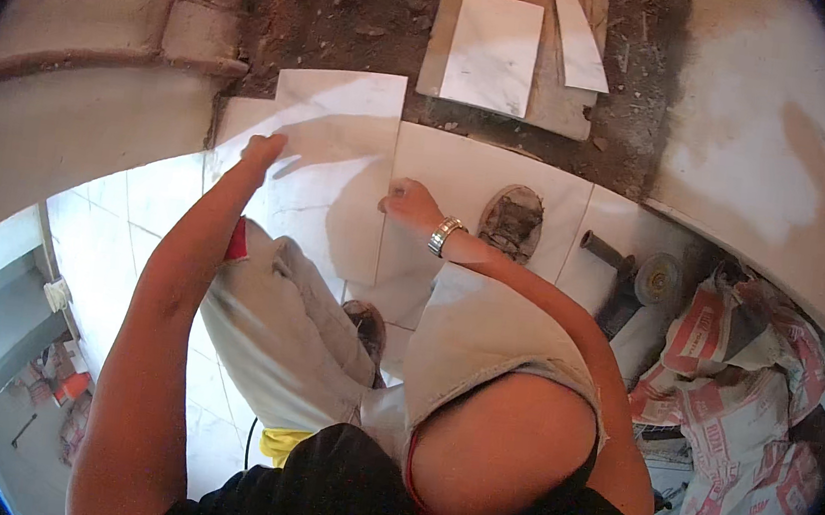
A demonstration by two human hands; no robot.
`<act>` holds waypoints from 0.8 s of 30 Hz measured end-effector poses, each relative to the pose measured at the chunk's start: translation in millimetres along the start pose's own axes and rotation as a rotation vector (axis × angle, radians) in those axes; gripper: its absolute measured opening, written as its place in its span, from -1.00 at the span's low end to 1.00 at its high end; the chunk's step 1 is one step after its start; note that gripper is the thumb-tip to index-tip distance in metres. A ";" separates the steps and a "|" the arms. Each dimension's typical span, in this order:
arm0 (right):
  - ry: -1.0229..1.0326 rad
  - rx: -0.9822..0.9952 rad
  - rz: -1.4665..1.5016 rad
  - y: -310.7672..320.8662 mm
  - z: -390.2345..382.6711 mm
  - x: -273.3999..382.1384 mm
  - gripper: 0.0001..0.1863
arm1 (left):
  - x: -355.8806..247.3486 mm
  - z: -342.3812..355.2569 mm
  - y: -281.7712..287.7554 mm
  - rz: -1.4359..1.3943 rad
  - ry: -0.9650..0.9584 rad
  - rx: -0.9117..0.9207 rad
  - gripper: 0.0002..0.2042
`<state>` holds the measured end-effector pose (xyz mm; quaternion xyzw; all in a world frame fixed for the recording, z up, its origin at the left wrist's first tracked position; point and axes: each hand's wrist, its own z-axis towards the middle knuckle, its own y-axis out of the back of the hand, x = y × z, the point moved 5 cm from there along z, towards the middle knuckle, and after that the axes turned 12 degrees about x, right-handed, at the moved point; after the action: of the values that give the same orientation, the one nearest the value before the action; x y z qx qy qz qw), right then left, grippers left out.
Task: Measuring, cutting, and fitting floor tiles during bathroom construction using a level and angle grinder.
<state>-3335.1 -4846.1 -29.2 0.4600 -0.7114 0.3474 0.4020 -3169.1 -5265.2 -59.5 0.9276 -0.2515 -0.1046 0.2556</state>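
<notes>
A large white marbled tile (pixel 340 134) lies between my hands, over the pale tiled floor, its far edge reaching past the laid row toward bare soil. My left hand (pixel 263 153) is closed at the tile's left edge, with the fingers partly hidden. At its right edge my right hand (pixel 412 205), with a metal watch (pixel 445 235) on the wrist, has its fingers curled round the rim. Shadows fall across the tile's face. A dusty shoe (pixel 512 224) of mine stands on a floor tile (pixel 448 161) just right of the right hand.
Beyond the row, cut tile pieces (pixel 494 55) rest on a wooden board (pixel 577 109) over dark soil (pixel 358 11). An angle grinder (pixel 653 281) lies at right, near crumpled red-and-white bags (pixel 720 390). Walls flank both sides. My other shoe (pixel 365 328) is behind the tile.
</notes>
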 end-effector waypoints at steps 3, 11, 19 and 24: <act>-0.193 -0.084 0.012 22.8 -24.6 -40.8 -0.74 | -116.9 17.7 -85.2 -0.105 0.108 -0.032 -0.23; -0.207 -0.163 0.088 35.9 -24.9 -75.9 -0.75 | -141.2 -43.8 -68.7 -0.520 0.100 -0.080 -0.32; -0.151 -0.249 0.288 44.9 -35.1 -74.1 -0.67 | -167.3 -52.5 -56.7 -0.935 -0.192 0.093 -0.33; 0.185 -0.285 0.447 67.4 -47.2 24.4 -0.55 | -198.0 -71.3 -23.2 -1.230 -0.279 0.102 -0.39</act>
<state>-3392.4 -4791.8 4.7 0.1968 -0.7973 0.3645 0.4390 -3305.1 -5114.9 1.7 0.8910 0.2921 -0.3405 0.0691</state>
